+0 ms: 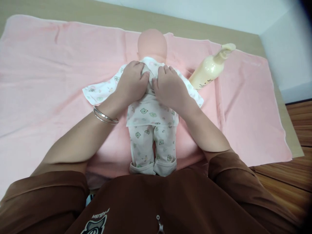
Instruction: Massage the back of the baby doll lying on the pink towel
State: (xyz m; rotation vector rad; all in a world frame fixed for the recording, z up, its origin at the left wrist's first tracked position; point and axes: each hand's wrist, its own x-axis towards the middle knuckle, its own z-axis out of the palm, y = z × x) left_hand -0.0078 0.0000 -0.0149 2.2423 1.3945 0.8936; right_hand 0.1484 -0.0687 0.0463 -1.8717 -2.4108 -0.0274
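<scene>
A baby doll lies stretched out with its smooth head away from me; no face shows. It wears a white printed shirt with wide sleeves spread to both sides, and matching trousers with turned-up cuffs. On the upper left of the doll's torso, my left hand has its fingers curled into the shirt. My right hand mirrors it on the other side, fingers bent and closed on the cloth. Between the two thumbs the fabric is creased. My palms hide part of the torso.
A pink towel covers most of the table under the doll. Right of the doll, a pale yellow pump bottle stands by the right sleeve. A white wall rises behind, and wooden flooring shows at the right.
</scene>
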